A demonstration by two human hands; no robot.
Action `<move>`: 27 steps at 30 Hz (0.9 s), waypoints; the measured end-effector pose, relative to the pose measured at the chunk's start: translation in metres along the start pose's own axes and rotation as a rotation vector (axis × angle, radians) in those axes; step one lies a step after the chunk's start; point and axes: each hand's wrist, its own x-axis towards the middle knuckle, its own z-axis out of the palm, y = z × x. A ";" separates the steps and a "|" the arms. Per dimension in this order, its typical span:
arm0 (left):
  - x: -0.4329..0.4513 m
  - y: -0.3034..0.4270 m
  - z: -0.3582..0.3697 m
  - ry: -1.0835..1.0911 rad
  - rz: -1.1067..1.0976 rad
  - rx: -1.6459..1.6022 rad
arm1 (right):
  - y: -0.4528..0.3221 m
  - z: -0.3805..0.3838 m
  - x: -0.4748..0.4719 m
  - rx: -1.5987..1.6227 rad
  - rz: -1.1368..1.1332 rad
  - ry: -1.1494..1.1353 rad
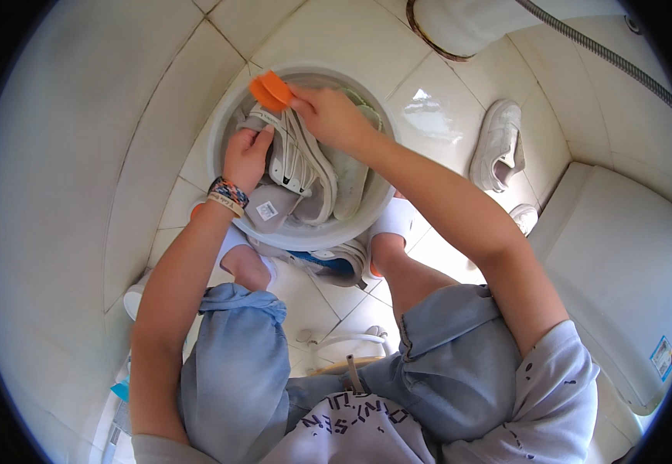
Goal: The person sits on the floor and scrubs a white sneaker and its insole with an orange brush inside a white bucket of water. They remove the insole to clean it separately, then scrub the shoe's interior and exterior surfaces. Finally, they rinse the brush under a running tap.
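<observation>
A light grey lace-up sneaker (292, 156) lies tilted over a white plastic basin (307, 239). My left hand (247, 153) grips it near its heel, thumb pressed on the collar. In my right hand (333, 119) is an orange scrub brush (271, 91), held over the heel end of the sneaker. The brush looks slightly blurred. Beside the sneaker, inside the basin, rests a pale greenish insole (352, 188). The sneaker's tongue (267, 207), bearing a small white label, folds out toward me.
Another sneaker (327, 261) with a blue lining lies between my feet, against the basin. To the right, a white shoe (497, 145) and part of a second shoe (524, 218) sit on the tiled floor (423, 174). A white boxy appliance (608, 261) stands beyond them.
</observation>
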 end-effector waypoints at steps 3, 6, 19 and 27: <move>-0.005 -0.022 0.001 0.137 0.095 -0.047 | 0.017 -0.018 -0.040 0.130 0.113 -0.099; 0.004 -0.055 -0.018 0.108 -0.043 -0.192 | 0.034 -0.023 -0.063 0.307 0.374 -0.093; 0.021 -0.026 -0.009 0.174 -0.301 0.239 | 0.031 -0.007 -0.061 0.463 0.453 -0.081; -0.014 -0.017 0.015 0.208 -0.193 0.112 | 0.035 0.003 -0.048 0.439 0.613 -0.097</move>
